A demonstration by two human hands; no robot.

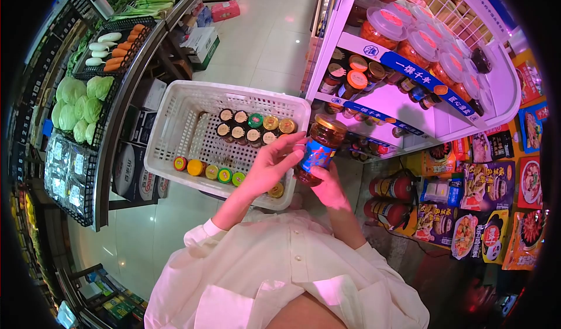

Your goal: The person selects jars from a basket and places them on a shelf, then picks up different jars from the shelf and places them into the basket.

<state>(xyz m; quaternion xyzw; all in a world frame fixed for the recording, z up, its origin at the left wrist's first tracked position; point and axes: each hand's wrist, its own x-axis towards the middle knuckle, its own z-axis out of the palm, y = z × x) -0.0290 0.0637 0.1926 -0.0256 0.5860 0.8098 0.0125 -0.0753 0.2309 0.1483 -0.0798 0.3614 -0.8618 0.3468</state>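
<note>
- Jar with a blue label (319,152): held up in front of the person's body, just beyond the right end of the crate and near the display shelf; it tilts a little, gold lid (331,123) uppermost, dark contents showing through the glass.
- Right hand (331,189): wrapped around the lower part of the jar, its thumb lying across the label.
- Left hand (273,164): at the jar's left side, thumb and forefinger slightly parted; I cannot tell whether the fingertips press on the glass.
- White crate (225,90): below and left of the jar, its walls perforated. Along its far side stand two rows of lidded jars (238,132), mostly dark-sided with pale tops; along its near side runs a row with red, yellow, green and gold lids (224,175).
- Display shelf (497,98): to the right, clear-lidded tubs (423,45) on top, more jars below.
- Farther right: two red fire extinguishers (390,187) beside colourful food packets (488,186).
- Far left: a stand with cabbages (73,108), carrots (120,53) and white radishes (99,47).
</note>
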